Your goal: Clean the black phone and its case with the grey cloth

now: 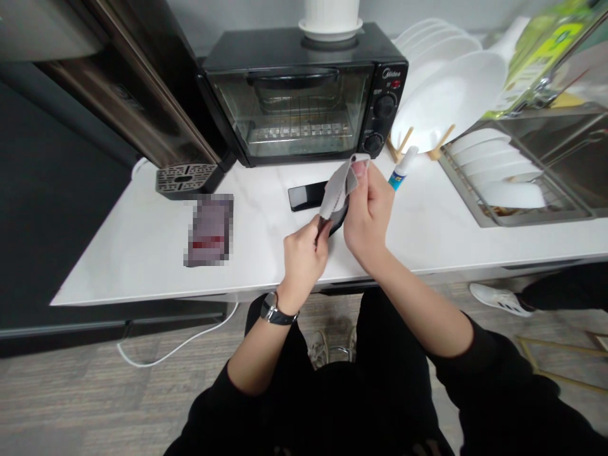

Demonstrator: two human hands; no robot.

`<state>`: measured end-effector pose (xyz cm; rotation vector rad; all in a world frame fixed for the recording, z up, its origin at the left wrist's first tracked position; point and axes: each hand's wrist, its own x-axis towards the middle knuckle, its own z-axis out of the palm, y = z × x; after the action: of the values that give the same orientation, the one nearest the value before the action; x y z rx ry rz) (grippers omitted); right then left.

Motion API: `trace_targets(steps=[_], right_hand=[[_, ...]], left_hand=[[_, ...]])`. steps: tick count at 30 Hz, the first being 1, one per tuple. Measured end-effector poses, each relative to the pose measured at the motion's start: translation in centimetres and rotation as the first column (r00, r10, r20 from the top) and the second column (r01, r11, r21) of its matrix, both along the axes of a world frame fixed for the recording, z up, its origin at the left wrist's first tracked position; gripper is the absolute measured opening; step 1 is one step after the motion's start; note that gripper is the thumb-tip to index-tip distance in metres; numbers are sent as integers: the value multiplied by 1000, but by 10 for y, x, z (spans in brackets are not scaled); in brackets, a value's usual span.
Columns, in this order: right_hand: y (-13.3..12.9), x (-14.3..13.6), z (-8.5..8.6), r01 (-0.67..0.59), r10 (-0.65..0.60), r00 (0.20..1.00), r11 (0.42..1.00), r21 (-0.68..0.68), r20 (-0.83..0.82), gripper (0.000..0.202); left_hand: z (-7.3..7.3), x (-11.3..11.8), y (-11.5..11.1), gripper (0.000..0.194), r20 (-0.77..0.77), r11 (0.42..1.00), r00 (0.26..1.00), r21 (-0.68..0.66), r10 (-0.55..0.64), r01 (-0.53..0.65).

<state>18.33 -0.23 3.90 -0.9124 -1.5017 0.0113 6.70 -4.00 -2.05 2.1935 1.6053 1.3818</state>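
Over the white countertop, a grey cloth (pixel 338 190) with a jagged edge is gripped between my two hands. My left hand (pixel 304 253), below a wristwatch, pinches the lower end of the cloth and a dark item partly covered by it. My right hand (pixel 368 215) is closed on the upper end, thumb on the cloth. A black flat object, like a phone (pixel 306 196), lies on the counter (pixel 259 240) just behind my hands. Right of my right hand is a small white and blue bottle (pixel 403 168).
Behind my hands is a black toaster oven (pixel 304 114). A coffee-machine-like appliance (pixel 185 177) and a blurred-out packet (pixel 209 229) are at left. Plates (pixel 446 95) stand in a rack near the sink basket (pixel 517 218). Another person's shoe (pixel 498 299) is at right.
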Motion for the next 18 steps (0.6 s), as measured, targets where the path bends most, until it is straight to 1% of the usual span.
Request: trace_targets(steps=[2, 4, 6, 8, 9, 10, 11, 12, 13, 15, 16, 17, 18], right_hand=[[-4, -4, 1, -3, -4, 994, 998, 63, 109, 40], [-3, -2, 1, -65, 11, 964, 978, 199, 264, 35], [3, 5, 0, -140, -11, 908, 935, 327, 419, 32], [12, 14, -1, -199, -67, 831, 891, 408, 552, 31], [16, 18, -1, -223, -92, 800, 871, 438, 592, 31], [20, 21, -2, -235, -100, 792, 861, 451, 603, 32], [22, 24, -3, -228, -89, 810, 863, 451, 580, 34], [23, 25, -5, -206, -58, 845, 882, 424, 532, 37], [23, 25, -6, -166, -19, 894, 914, 370, 447, 39], [19, 22, -9, -63, 21, 976, 980, 188, 217, 41], [15, 19, -10, -18, 7, 993, 995, 93, 114, 42], [11, 15, -10, 11, -13, 999, 1000, 28, 51, 43], [7, 12, -9, 24, -24, 999, 1000, -7, 33, 44]], left_hand=[[-1, -2, 0, 24, -27, 999, 999, -15, 37, -37], [-4, -3, 0, 22, -52, 998, 996, -11, 66, -67], [-7, -4, 0, 20, -65, 998, 995, 5, 70, -69], [-9, -5, 1, 22, -71, 998, 995, 19, 65, -64], [-10, -4, 1, 23, -70, 998, 996, 23, 59, -57], [-10, -4, 1, 25, -71, 998, 996, 26, 52, -50], [-10, -3, 1, 26, -68, 999, 997, 24, 41, -40], [-9, -3, 1, 26, -59, 999, 998, 18, 28, -27], [-8, -2, 0, 26, -43, 1000, 999, 9, 15, -15], [-5, -1, -1, 23, 1, 1000, 1000, -10, -5, 5], [-4, -1, -1, 22, 23, 1000, 1000, -18, -12, 13], [-3, -1, -2, 22, 39, 1000, 999, -22, -17, 18], [-2, -1, -2, 23, 47, 1000, 999, -25, -16, 17]])
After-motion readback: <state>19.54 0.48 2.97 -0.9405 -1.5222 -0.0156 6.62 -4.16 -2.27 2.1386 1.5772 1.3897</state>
